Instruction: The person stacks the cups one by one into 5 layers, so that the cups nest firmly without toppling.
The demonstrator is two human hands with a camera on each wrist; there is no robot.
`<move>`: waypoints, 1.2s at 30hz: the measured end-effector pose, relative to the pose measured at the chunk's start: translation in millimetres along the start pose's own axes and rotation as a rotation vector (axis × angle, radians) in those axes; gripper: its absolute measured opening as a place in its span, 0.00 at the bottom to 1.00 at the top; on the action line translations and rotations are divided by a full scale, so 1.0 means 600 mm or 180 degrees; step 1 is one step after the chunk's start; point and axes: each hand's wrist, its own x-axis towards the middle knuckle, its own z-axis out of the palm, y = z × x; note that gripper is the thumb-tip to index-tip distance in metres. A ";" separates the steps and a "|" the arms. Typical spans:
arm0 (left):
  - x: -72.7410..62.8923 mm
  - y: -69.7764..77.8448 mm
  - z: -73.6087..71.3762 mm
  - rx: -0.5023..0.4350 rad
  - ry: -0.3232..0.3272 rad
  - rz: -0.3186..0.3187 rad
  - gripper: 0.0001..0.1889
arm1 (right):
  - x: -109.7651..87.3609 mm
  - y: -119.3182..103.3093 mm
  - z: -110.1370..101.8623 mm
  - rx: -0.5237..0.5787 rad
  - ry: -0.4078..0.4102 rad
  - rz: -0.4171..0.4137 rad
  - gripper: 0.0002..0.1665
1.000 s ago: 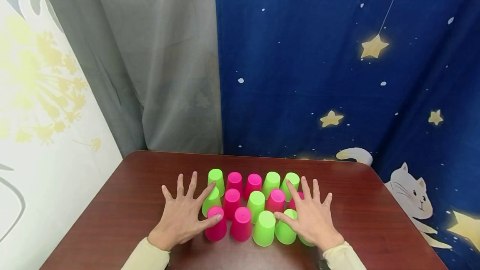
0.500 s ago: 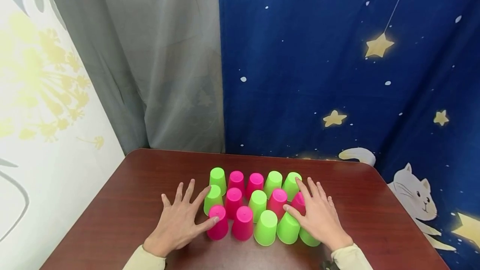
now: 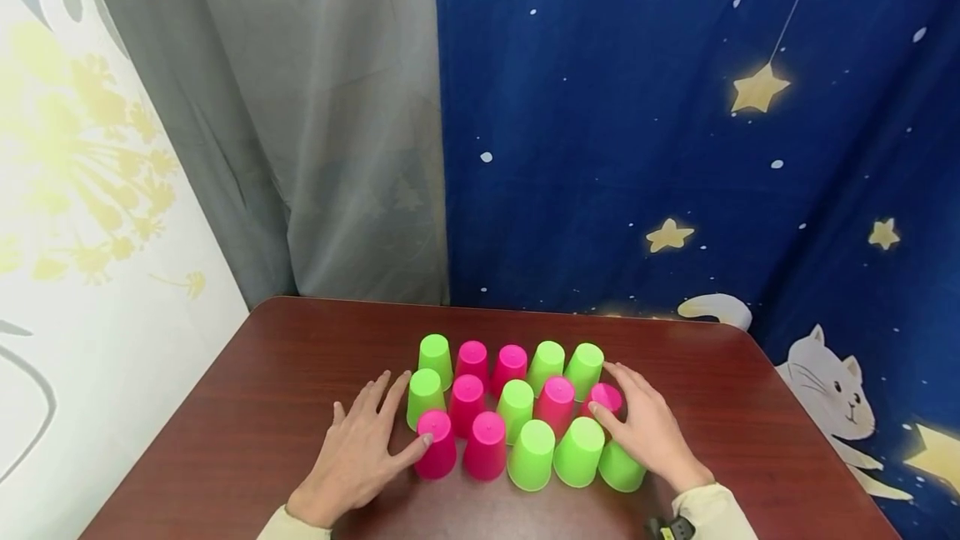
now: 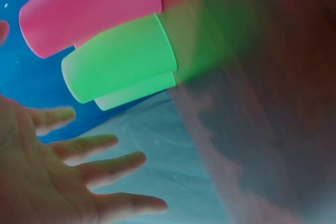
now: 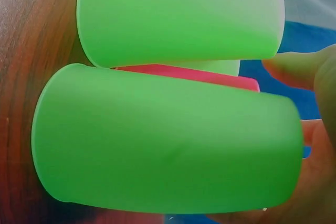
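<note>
Upside-down pink and green plastic cups stand in three rows in the head view. My left hand [image 3: 356, 452] hovers at the left end, fingers spread, its thumb by the front pink cup [image 3: 435, 444] and its fingertips near a green cup [image 3: 425, 398]. The left wrist view shows that palm [image 4: 37, 177] apart from a green cup [image 4: 121, 59]. At the right end my right hand [image 3: 656, 432] reaches behind the front green cup [image 3: 621, 467], with the thumb over a pink cup [image 3: 606, 397]. In the right wrist view a green cup [image 5: 168, 145] partly hides the fingers.
The cups stand on a dark red-brown wooden table [image 3: 300, 373] with rounded far corners. Behind it hang a grey curtain [image 3: 360, 148] and a blue star-patterned curtain [image 3: 562, 148]. A white patterned panel [image 3: 90, 273] is at the left.
My right hand has moved right and slightly down, uncovering the right-end cups. My left hand's fingers have drawn closer together and back from the left cups. The cups' layout looks much the same.
</note>
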 end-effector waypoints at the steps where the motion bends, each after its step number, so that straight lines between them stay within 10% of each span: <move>1: -0.002 0.001 0.001 -0.0050 0.0009 -0.0028 0.46 | 0.000 0.002 0.001 0.0021 0.0001 -0.0001 0.37; 14: -0.018 0.006 0.006 -0.0287 -0.0163 -0.0286 0.39 | 0.002 0.018 0.008 0.0311 -0.0114 0.0234 0.33; 36: -0.016 0.030 0.012 -0.0505 -0.0122 -0.0030 0.27 | 0.009 0.032 -0.012 0.0763 -0.0313 0.0303 0.27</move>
